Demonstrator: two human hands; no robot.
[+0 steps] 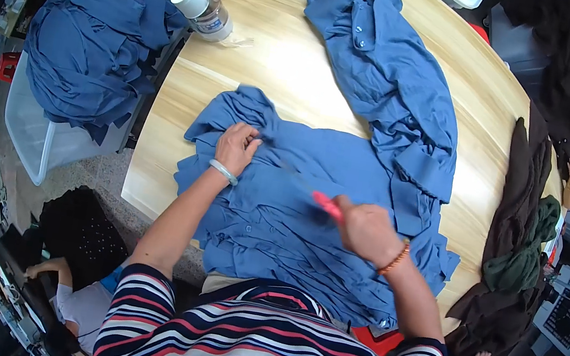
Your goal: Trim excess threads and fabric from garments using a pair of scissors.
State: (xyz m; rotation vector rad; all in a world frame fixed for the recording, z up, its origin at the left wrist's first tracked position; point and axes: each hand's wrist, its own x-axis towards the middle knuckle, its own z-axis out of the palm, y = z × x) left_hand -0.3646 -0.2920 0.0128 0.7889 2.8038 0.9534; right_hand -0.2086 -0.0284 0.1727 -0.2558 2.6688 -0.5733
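Observation:
A blue shirt [279,215] lies spread on the light wooden table [280,72] right in front of me. My left hand [236,146] pinches the fabric near the shirt's upper left part. My right hand [365,229] is closed around a small red-handled tool [326,204], probably thread snips, whose tip points left over the shirt between my hands. A second blue shirt [386,67] lies crumpled across the far half of the table, running down to the right edge of the near one.
A plastic bottle with a white cap [205,12] stands at the table's far left edge. A white bin [43,137] piled with blue garments [88,47] sits left of the table. Dark brown and green clothes [516,239] hang over the right edge. Other people sit nearby.

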